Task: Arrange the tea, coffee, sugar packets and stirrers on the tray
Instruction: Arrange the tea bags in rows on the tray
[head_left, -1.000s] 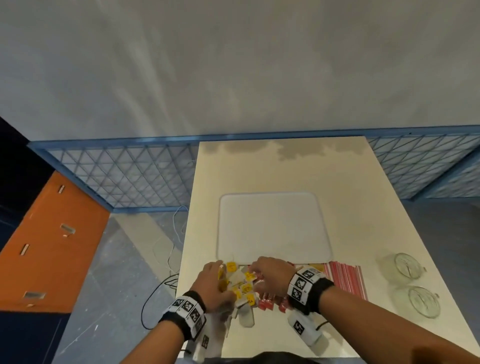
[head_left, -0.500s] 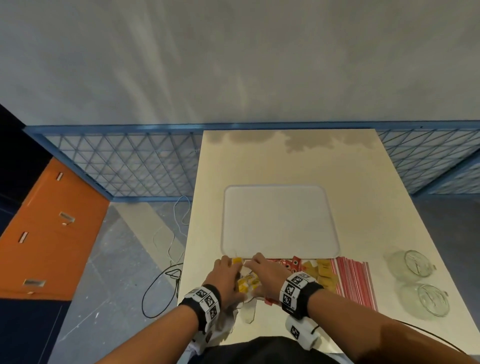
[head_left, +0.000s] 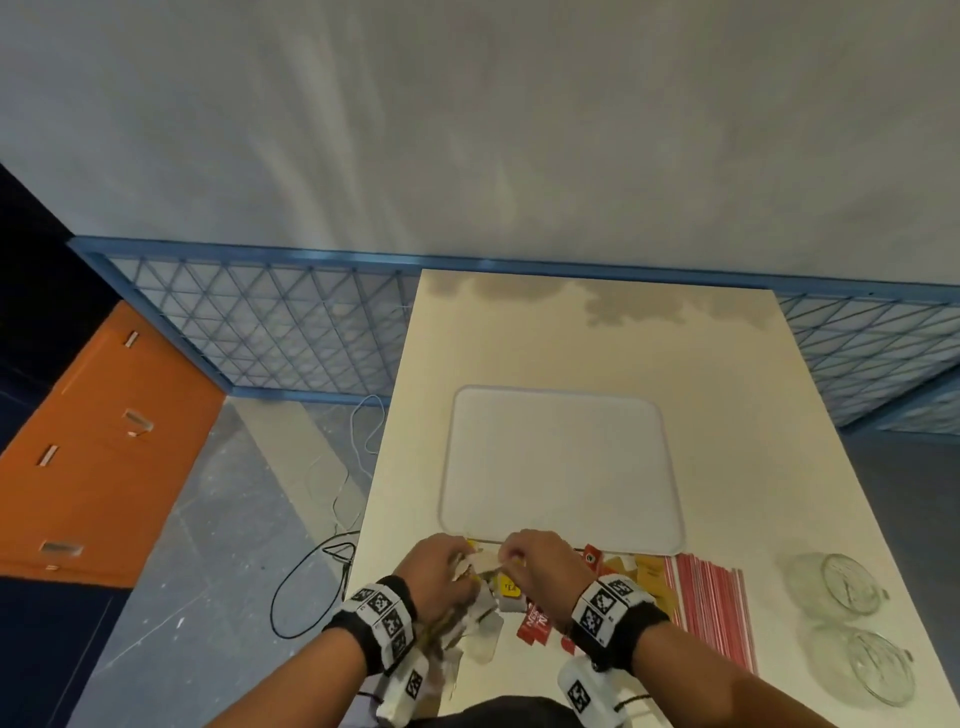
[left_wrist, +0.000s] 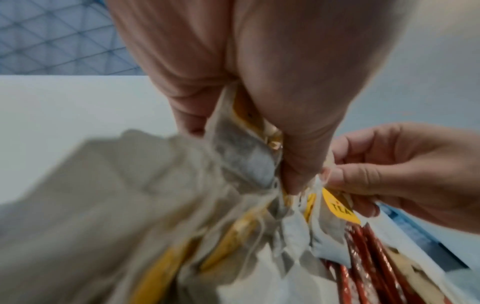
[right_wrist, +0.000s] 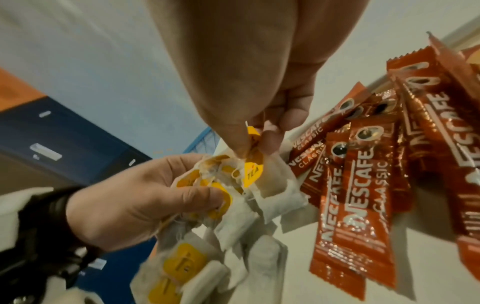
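We have both hands at the near edge of the table (head_left: 727, 395), just short of the tray (head_left: 561, 467), whose near rim they almost touch. Our left hand (head_left: 434, 571) grips a bunch of tea bags (right_wrist: 233, 216) by their tops, fingers and thumb curled round them, and the bags with their yellow tags hang below it. Our right hand (head_left: 540, 566) pinches one yellow tag (right_wrist: 253, 172) between thumb and fingertip, right beside the left hand's bunch. The tray lies flat in the middle of the table with nothing on it. The red coffee sticks (right_wrist: 363, 174) lie fanned on the table under and beside our right hand, along the tray's near edge. Further toward the right edge lie the brownish sugar packets (head_left: 649, 571), then the red-and-white stirrers (head_left: 711, 608) in a flat row, touching or just beside the packets. Near the table's right edge, well apart from the hands, sit two glass lids (head_left: 852, 623), one nearer us than the other
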